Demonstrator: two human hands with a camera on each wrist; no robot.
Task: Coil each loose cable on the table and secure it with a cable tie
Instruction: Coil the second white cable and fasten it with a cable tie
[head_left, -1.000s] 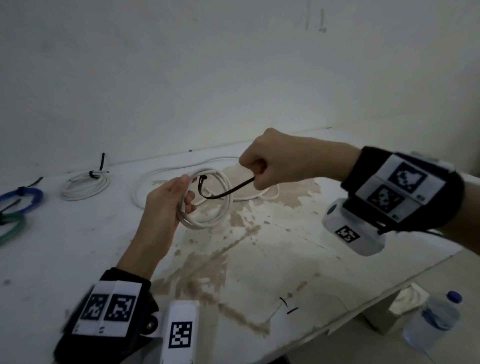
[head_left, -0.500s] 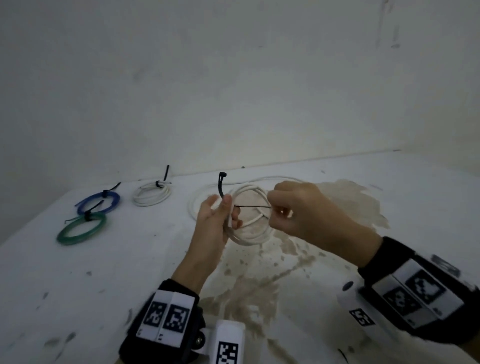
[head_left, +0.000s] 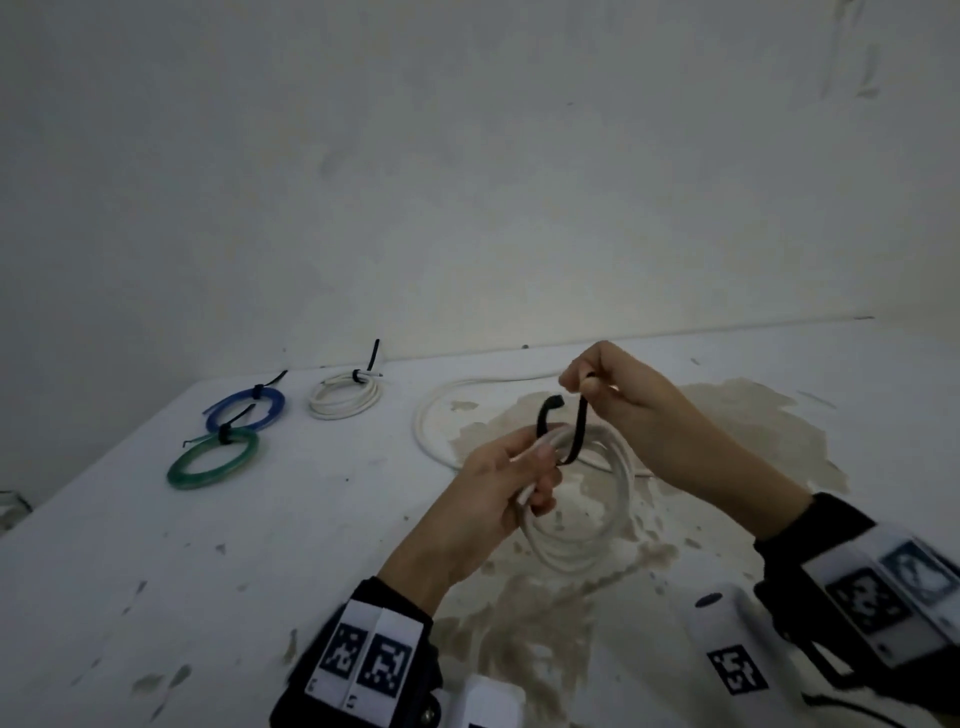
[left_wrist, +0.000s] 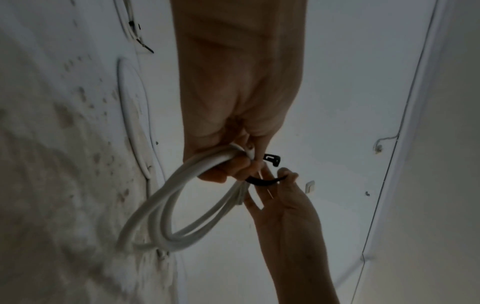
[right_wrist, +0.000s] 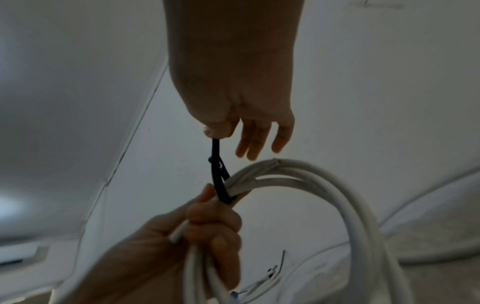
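My left hand (head_left: 511, 480) grips a coiled white cable (head_left: 613, 525) at its upper left, holding it above the table (head_left: 156, 571). A black cable tie (head_left: 577, 431) loops under the bundle beside my left fingers; its head (head_left: 555, 401) sticks up free. My right hand (head_left: 587, 382) pinches the tie's tail end above the coil, other fingers relaxed. In the left wrist view the coil (left_wrist: 166, 205) hangs from my left hand (left_wrist: 233, 164) with the tie (left_wrist: 265, 182) curving to the right fingers. The right wrist view shows the tie (right_wrist: 219, 181) running from the right hand's pinch (right_wrist: 217, 131) down to the coil (right_wrist: 324, 185).
A loose white cable (head_left: 431, 415) lies on the table behind the hands. At the back left lie tied coils: blue (head_left: 244, 410), green (head_left: 213, 460) and white (head_left: 345, 397). A brown stain (head_left: 545, 623) covers the table's middle. The wall stands close behind.
The tie, earlier stretched level between the hands, now wraps under the coil with its tail lifted up by my right hand. The left hand has kept its grip on the coil.
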